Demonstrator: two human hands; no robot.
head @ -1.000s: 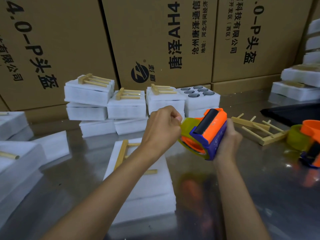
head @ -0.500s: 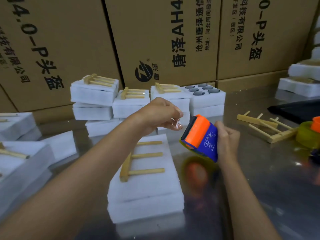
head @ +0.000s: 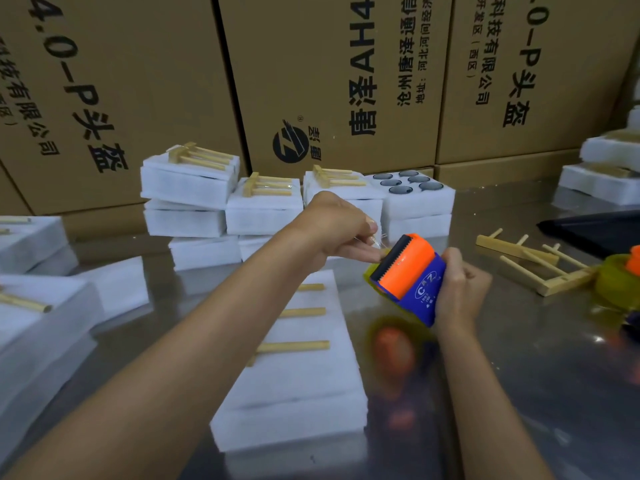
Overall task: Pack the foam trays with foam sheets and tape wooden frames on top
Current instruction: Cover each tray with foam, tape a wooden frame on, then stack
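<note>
Right hand [head: 459, 292] wraps around the blue body of the tape dispenser [head: 408, 277], serrated orange blade facing the left hand. Left hand [head: 341, 233] pinches the free end of the clear tape [head: 375, 239] right at the blade; only a short, glinting length shows.

Foam tray [head: 294, 382], already capped with a foam sheet, lies mid-counter toward the near edge, below the left forearm. A wooden frame [head: 298, 311] rests on its far half, three pegs visible, spine hidden by the arm. Not yet taped.

Step in hand, as judged: drawing out a strip to bind the frame down. To do well: keep the pinch on the very tip so tape does not fold on itself; pull straight away from the blade, keeping tension; draw enough to cross the pegs and reach foam on both sides; press one end onto foam first, then lay across without nudging the loose frame.

Finished packs [head: 188, 183] are stacked toward the far edge against cardboard cartons [head: 329, 74]. Spare frames [head: 530, 265] lie toward the right edge of the steel counter [head: 519, 375], well apart.
</note>
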